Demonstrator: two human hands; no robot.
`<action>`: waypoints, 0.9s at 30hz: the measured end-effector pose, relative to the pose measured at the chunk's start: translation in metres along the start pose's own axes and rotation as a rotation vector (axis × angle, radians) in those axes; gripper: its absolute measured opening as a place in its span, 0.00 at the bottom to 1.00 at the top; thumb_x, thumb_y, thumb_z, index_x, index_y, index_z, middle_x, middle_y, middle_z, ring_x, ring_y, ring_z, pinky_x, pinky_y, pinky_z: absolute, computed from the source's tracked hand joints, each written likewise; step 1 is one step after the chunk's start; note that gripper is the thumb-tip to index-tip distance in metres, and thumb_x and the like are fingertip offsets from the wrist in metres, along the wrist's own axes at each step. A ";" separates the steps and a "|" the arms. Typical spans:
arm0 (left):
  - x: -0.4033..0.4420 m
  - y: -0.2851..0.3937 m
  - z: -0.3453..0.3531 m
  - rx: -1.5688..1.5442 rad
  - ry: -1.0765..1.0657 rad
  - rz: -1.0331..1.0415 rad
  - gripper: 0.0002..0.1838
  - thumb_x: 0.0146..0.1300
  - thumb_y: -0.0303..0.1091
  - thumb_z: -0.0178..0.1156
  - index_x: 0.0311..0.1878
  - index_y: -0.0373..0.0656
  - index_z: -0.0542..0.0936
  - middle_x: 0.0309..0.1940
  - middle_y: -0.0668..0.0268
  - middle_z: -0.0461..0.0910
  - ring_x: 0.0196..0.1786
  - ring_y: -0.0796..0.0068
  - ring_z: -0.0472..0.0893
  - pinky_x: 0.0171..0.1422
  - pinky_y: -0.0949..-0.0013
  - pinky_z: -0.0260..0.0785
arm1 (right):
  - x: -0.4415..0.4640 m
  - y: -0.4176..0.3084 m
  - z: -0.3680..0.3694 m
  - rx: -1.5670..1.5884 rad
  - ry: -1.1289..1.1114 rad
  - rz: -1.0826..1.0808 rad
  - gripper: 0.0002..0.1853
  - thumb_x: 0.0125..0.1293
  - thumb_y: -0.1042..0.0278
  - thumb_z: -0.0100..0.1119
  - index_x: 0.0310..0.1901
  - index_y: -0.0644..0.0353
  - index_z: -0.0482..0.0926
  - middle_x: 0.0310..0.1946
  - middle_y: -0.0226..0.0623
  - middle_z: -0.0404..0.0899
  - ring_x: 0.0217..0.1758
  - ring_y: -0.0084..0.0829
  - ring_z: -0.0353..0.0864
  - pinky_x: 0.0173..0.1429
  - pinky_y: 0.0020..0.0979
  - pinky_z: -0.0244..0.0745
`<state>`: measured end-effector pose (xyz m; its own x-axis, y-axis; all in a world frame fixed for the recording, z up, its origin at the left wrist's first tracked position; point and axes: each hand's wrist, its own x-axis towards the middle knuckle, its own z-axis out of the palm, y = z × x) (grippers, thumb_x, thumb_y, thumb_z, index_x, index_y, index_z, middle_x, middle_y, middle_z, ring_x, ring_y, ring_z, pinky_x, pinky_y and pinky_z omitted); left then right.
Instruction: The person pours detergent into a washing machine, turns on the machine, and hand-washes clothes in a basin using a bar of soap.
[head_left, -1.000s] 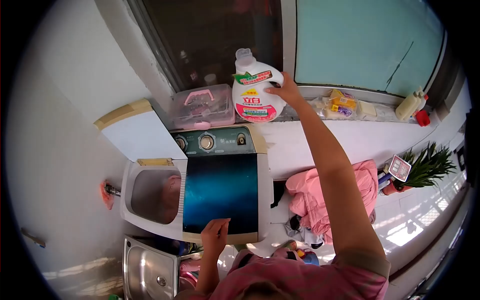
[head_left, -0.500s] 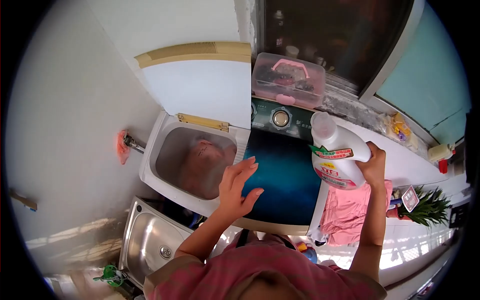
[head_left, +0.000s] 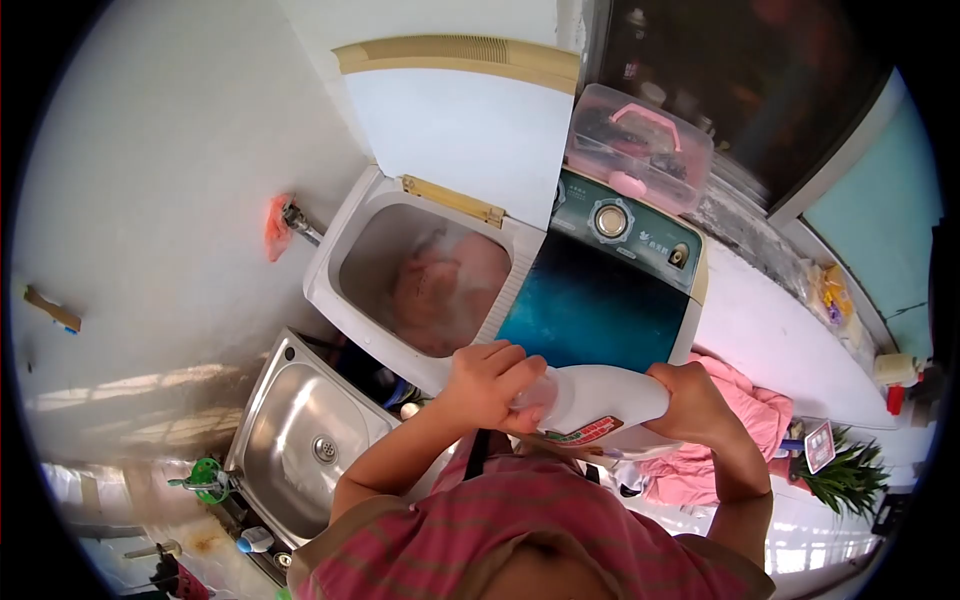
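A white bottle of laundry detergent [head_left: 615, 405] lies tilted on its side close to my body, its cap end toward the left. The fingers of my left hand [head_left: 495, 385] are wrapped round its clear cap. On the handle end, my right hand [head_left: 695, 405] keeps a closed grip. Just beyond is a twin-tub washing machine [head_left: 400, 355] with its left lid [head_left: 460, 130] raised. Pink cloth [head_left: 450, 285] sits in cloudy water inside the open tub. A dark blue lid [head_left: 600, 305] covers the right side, below the control knob [head_left: 611, 221].
A steel sink [head_left: 290, 440] with a green-wrapped tap [head_left: 208, 480] stands at the left. A clear box with a pink handle [head_left: 640, 145] rests behind the controls. Pink fabric [head_left: 745, 400] and a potted plant [head_left: 845, 475] are at the right.
The detergent bottle has come down and left from above the blue lid, turning from upright to tilted. My left hand, open before, has closed on its cap. The view has shifted.
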<state>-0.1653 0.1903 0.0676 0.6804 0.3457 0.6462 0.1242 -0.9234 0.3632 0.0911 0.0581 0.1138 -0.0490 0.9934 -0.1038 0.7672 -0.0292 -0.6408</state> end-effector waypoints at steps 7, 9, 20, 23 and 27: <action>-0.011 -0.017 -0.014 0.115 -0.477 -0.817 0.24 0.62 0.56 0.58 0.49 0.44 0.77 0.30 0.57 0.81 0.29 0.55 0.81 0.32 0.60 0.72 | 0.049 -0.030 0.019 -0.399 0.012 -0.044 0.15 0.49 0.58 0.68 0.34 0.58 0.78 0.22 0.48 0.80 0.27 0.50 0.81 0.34 0.46 0.76; -0.010 -0.025 -0.029 0.024 -0.200 -0.650 0.23 0.60 0.52 0.61 0.52 0.46 0.76 0.42 0.55 0.77 0.34 0.55 0.81 0.36 0.61 0.72 | 0.065 -0.039 0.020 -0.420 0.012 -0.068 0.16 0.49 0.60 0.68 0.35 0.58 0.77 0.22 0.47 0.80 0.27 0.51 0.81 0.34 0.46 0.76; -0.044 -0.101 -0.076 -0.084 0.013 -0.666 0.22 0.60 0.54 0.61 0.37 0.42 0.79 0.25 0.59 0.79 0.28 0.57 0.80 0.32 0.61 0.71 | 0.131 -0.096 0.044 -0.421 -0.052 -0.051 0.15 0.48 0.61 0.65 0.36 0.59 0.75 0.25 0.48 0.80 0.30 0.51 0.81 0.38 0.46 0.75; -0.053 -0.112 -0.087 -0.124 0.001 -0.910 0.28 0.62 0.60 0.56 0.33 0.38 0.79 0.19 0.56 0.76 0.26 0.56 0.79 0.29 0.62 0.68 | 0.139 -0.104 0.049 -0.405 -0.093 -0.032 0.16 0.48 0.61 0.66 0.36 0.59 0.74 0.24 0.49 0.79 0.31 0.52 0.80 0.37 0.47 0.75; -0.070 -0.123 -0.101 -0.223 0.159 -0.854 0.27 0.67 0.57 0.53 0.35 0.38 0.79 0.18 0.61 0.76 0.22 0.67 0.76 0.29 0.67 0.66 | 0.145 -0.107 0.050 -0.440 -0.133 -0.015 0.16 0.49 0.62 0.66 0.35 0.60 0.74 0.25 0.50 0.79 0.32 0.52 0.80 0.37 0.47 0.75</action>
<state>-0.3013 0.2966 0.0450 0.3100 0.9344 0.1752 0.3881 -0.2926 0.8739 -0.0304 0.1998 0.1295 -0.1224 0.9695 -0.2123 0.9630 0.0642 -0.2618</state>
